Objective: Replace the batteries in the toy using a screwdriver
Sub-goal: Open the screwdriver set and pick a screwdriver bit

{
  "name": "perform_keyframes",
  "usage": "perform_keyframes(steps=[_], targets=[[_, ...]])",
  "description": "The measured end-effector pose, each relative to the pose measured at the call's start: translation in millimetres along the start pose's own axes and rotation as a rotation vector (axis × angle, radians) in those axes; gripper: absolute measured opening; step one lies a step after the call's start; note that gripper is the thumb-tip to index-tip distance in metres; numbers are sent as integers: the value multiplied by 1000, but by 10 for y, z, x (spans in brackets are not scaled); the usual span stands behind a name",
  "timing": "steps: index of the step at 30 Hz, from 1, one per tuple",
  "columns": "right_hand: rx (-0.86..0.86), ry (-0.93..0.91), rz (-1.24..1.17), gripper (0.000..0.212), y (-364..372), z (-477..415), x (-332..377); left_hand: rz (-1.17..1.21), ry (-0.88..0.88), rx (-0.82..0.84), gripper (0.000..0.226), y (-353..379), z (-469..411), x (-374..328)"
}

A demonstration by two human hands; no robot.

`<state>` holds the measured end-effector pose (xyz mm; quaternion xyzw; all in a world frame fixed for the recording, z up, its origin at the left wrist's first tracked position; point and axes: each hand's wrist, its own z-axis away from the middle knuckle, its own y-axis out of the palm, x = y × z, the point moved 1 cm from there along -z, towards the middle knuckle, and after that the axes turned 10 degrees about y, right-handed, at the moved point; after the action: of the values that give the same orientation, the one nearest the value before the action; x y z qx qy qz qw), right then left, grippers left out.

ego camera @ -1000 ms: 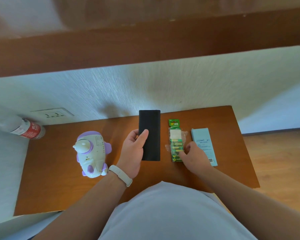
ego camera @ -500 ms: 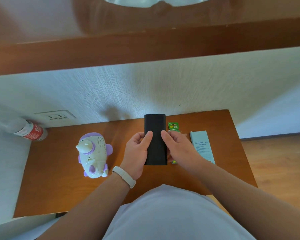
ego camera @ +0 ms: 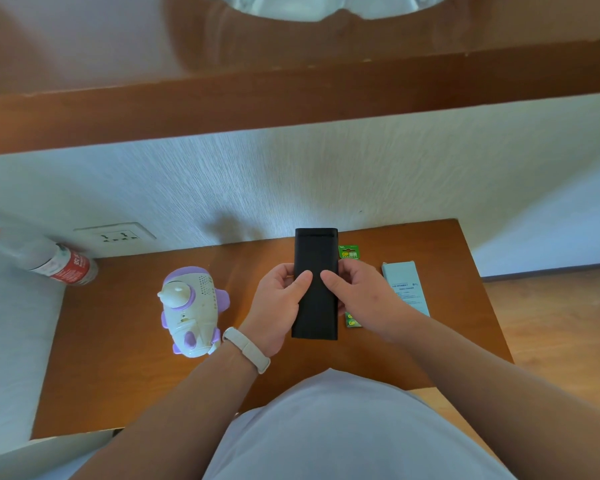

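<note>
Hands meet on the black case [ego camera: 315, 289], which lies lengthwise near-to-far at the middle of the worktop [ego camera: 125, 368]. The left hand [ego camera: 278, 306] clasps its left edge, the right hand [ego camera: 357, 299] its right, thumbs resting on top; both hold it closed, fingers curled around the sides. I'd guess it houses the screwdriver, and opening it turns on that long axis. The toy [ego camera: 191, 311] stands just left of the left hand, the battery pack [ego camera: 350, 252] mostly hidden under the right.
</note>
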<state>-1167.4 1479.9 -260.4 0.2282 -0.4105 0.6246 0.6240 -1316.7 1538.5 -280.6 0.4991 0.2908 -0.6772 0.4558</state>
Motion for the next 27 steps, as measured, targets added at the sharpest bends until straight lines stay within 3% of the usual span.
perform_keyframes(steps=[13, 18, 23, 27], targets=[[114, -55, 247, 27, -143, -37, 108, 180, -5, 83, 33, -117, -13, -58], [143, -96, 321, 23, -204, -64, 188, 176, -4, -12, 25, -152, -99, -258], [41, -133, 329, 5, -178, -99, 181, 145, 33, -89, 25, -167, -163, -408], [-22, -41, 313, 20, -145, -98, 31, 221, 60, -170, 26, -208, -173, -470]])
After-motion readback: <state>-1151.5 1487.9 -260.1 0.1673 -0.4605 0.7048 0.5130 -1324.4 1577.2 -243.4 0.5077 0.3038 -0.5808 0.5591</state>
